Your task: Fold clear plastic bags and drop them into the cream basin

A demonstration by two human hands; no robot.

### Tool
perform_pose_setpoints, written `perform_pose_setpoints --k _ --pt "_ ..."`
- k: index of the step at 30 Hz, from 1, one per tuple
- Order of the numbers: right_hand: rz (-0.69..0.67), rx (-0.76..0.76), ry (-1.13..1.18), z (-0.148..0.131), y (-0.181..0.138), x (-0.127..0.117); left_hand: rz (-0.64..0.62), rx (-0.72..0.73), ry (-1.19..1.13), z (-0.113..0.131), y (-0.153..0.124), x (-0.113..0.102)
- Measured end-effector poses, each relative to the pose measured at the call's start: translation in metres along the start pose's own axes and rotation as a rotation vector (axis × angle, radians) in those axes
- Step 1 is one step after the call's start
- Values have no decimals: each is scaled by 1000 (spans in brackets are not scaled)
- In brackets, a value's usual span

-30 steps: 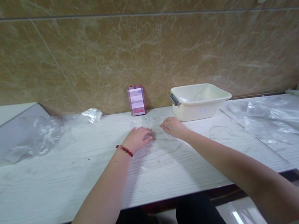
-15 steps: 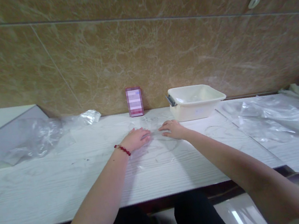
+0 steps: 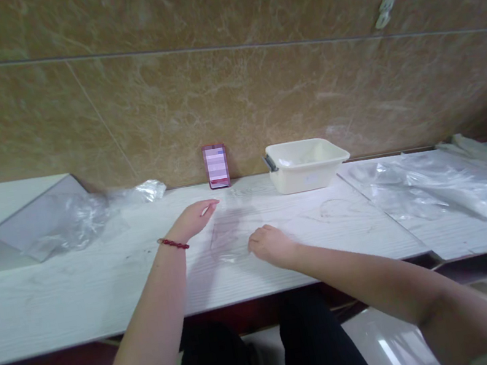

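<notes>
Moved well apart since half a second ago, from nearly meeting over the table (image 3: 116, 291): left hand (image 3: 193, 219) drawn out beside the far-left part of the film (image 3: 228, 235), right hand (image 3: 273, 246) brought down nearer the front edge, just beside the film's right side. Leaves more of the film in view; suggests, as a judgement, a shift from both hands close to one spot to a separate side for each. (Wall seam (image 3: 221, 47) lower in view too, so probably a turn of the head, not real travel by tub (image 3: 308, 178) or phone (image 3: 216, 167).)

Left fingers stretched forward, with a slim gap between them and the thumb; impossible to tell a pinch on the film from light contact. Right fingers curled down toward the table, tips partly hidden; cannot tell gripping from mere pressing.

Film lying flat on the table, between the hands and in front of the phone, hard to trace for being so clear. Well off to the left, crumpled bag (image 3: 81, 219); to the right, plastic (image 3: 444, 183).
</notes>
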State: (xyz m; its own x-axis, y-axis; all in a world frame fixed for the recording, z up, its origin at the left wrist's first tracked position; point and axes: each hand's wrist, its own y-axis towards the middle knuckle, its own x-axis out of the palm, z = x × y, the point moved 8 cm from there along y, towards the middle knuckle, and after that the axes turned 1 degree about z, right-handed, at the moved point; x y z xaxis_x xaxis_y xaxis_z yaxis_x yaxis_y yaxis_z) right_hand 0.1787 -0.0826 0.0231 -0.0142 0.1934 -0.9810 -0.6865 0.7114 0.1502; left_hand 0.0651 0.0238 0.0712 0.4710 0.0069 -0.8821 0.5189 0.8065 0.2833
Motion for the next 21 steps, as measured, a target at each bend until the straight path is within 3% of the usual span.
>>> perform_pose_setpoints --k 5,7,11,14,16,21 --pt "129 41 311 12 -9 -17 -335 146 -127 22 -53 16" --pt "158 75 449 13 -16 -25 -410 222 -121 33 -71 26" --pt "145 82 639 12 -31 -38 -334 235 -139 44 -80 41" --pt "84 -4 708 10 -46 -43 -324 236 -239 50 -80 45" --pt "24 -39 691 12 -56 -40 -315 192 -305 51 -82 42" --pt "-17 69 588 22 -70 -19 -350 85 -385 52 -94 35"
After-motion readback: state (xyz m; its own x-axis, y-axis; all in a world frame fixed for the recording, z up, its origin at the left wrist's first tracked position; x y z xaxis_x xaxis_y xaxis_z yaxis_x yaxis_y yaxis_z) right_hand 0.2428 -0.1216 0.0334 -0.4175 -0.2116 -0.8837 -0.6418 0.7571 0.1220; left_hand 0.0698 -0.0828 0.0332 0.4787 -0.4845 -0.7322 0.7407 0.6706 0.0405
